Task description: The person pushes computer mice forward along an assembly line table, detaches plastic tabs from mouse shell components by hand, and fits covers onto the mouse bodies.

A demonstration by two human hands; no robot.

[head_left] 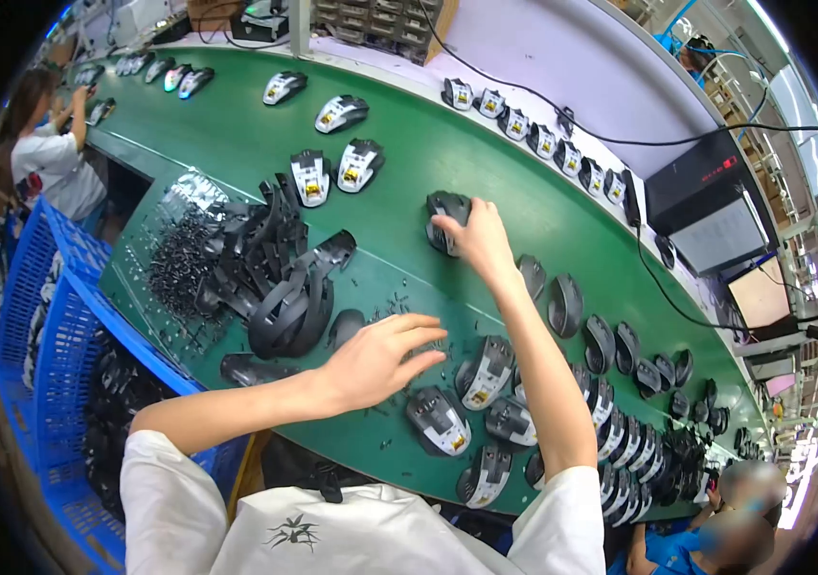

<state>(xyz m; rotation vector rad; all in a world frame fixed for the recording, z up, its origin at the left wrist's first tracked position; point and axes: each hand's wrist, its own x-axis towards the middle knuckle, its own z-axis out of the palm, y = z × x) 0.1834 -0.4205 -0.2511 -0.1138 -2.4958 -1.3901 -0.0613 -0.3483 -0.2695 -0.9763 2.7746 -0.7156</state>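
My right hand (478,238) is closed around a black computer mouse (446,210) above the green work surface. Its thumb lies along one side of the mouse, and the underside is hidden. My left hand (380,356) hovers near the front of the table with fingers spread and nothing between them. Just beyond its fingers are a partly built mouse (486,372) and another mouse (439,422) with a grey-white inner part showing. Beside the left hand lies a pile of curved black plastic shells (284,311).
Small black parts (182,259) are heaped at left. Blue crates (74,316) stand by the table edge. Several half-built mice (541,141) line the back ledge, and rows of mice (629,446) fill the right. A black box (711,187) stands behind. Other people sit at both ends.
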